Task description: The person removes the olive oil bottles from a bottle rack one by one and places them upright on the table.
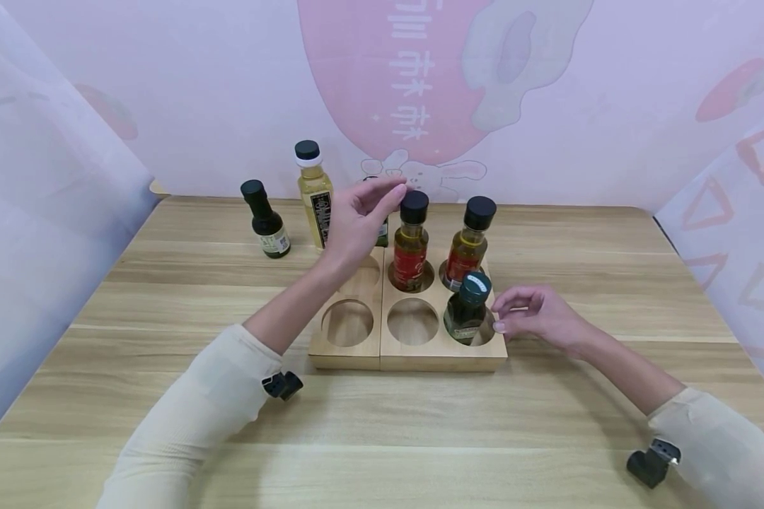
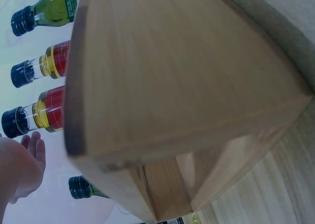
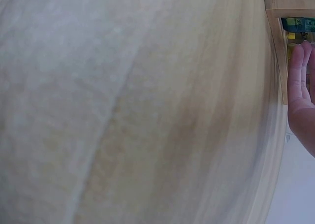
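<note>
Wood surface [image 1: 662,318] extends right of the right hand [image 1: 541,318], fingers loosely bent at edge of rack [image 1: 438,352], beside racked green-capped bottle [image 1: 466,314]. Left hand [image 1: 359,219], well apart, fingers relaxed, just beside racked red-labelled bottle [image 1: 410,258].

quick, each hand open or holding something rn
Left hand: open, near the cap of a red-labelled bottle.
Right hand: open, by the wooden rack; contact unclear.

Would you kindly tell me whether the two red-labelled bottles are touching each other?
Apart: the head view shows wood of the holder between the left red-labelled bottle and the right red-labelled bottle.
</note>
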`<state>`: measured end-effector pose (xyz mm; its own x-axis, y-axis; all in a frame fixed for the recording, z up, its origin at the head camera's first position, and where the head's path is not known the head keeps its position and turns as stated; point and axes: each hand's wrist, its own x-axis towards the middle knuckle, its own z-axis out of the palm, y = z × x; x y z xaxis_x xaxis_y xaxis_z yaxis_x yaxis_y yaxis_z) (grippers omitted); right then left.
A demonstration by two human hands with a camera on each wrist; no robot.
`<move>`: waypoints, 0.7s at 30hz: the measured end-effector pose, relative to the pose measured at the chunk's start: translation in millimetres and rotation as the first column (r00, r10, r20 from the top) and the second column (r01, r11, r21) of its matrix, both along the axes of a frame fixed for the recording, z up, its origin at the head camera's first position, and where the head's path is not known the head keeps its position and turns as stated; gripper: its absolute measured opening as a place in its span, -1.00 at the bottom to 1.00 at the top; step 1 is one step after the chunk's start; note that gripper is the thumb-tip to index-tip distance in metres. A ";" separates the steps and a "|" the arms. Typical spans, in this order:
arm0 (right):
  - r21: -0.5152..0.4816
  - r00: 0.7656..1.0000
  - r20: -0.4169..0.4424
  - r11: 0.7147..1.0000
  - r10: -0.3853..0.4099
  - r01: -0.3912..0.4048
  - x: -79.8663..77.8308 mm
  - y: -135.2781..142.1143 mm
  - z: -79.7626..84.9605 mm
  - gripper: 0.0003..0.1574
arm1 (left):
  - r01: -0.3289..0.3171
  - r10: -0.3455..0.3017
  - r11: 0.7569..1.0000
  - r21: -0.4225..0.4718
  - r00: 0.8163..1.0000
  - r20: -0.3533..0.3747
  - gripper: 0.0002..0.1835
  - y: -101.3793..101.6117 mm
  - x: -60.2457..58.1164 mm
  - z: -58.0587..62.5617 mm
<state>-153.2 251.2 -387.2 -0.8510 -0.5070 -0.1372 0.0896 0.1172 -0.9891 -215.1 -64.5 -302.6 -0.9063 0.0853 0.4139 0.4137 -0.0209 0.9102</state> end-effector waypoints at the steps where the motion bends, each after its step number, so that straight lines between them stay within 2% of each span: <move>1: -0.002 1.000 0.000 1.000 0.000 0.000 -0.1 0.1 -0.1 -0.71 | 0.004 -0.004 1.000 -0.002 1.000 0.001 -0.72 0.0 0.4 -0.5; 4: -0.007 1.000 -0.001 1.000 0.001 -0.001 -0.2 0.0 -0.2 -0.70 | 0.013 -0.013 1.000 -0.015 1.000 -0.001 -0.71 0.0 1.5 -1.8; 13: -0.014 1.000 -0.004 1.000 0.004 -0.004 -0.4 0.4 -0.9 -0.65 | 0.099 -0.099 0.995 -0.016 0.995 -0.008 -0.63 0.2 4.2 -3.3; 21: -0.002 1.000 0.006 1.000 -0.001 0.001 -0.4 0.8 -1.2 -0.68 | 0.120 -0.123 0.992 -0.045 0.990 -0.071 -0.54 0.4 3.5 -6.2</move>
